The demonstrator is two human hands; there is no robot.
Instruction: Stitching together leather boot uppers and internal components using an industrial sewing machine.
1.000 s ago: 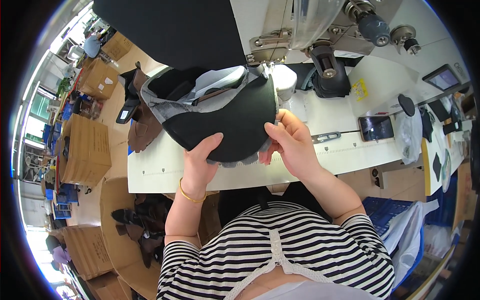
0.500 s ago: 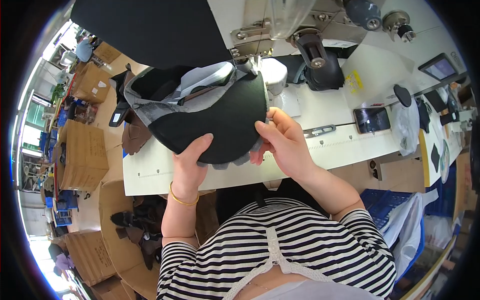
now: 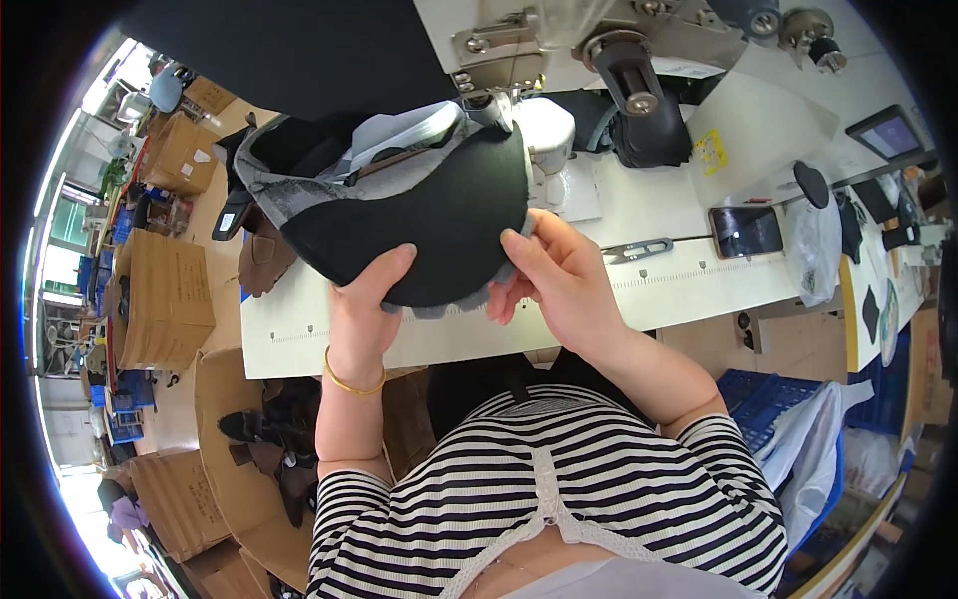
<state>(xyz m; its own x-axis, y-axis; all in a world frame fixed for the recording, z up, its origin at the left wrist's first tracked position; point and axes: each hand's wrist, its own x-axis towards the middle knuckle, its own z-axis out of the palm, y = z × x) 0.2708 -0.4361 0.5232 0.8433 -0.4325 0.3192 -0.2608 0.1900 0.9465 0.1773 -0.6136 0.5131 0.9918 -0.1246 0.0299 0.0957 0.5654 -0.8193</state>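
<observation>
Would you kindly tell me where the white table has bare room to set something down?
Bare table shows left of the left hand, below the brown pieces; another patch lies between the black stack, metal snips and phone. It is crowded under the machine, where the left and right hand hold the black piece.

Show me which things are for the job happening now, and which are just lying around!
In the job:
- black-and-grey piece, held by the left hand and right hand
- sewing machine, with the piece's edge at its foot

Probably just lying about, as neither hand touches them:
- black phone
- metal snips
- brown piece
</observation>
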